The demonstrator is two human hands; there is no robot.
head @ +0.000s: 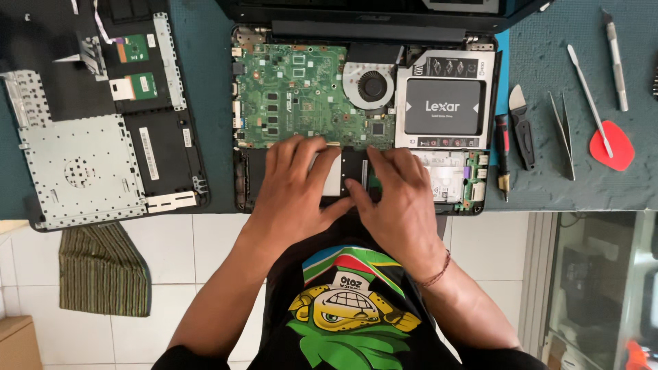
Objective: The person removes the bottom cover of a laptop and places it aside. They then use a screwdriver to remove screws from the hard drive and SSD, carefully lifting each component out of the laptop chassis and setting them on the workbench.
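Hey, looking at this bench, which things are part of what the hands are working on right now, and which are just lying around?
In hand:
- left hand and right hand, both pressing on the black part at the front of the opened laptop

Lying about:
- removed keyboard cover, left
- screwdriver, tweezers, red pick, right
- striped cloth on the floor

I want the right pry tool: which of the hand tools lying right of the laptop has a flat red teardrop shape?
The red pick, farthest right, under the metal spudger's tip; the others are long and thin.
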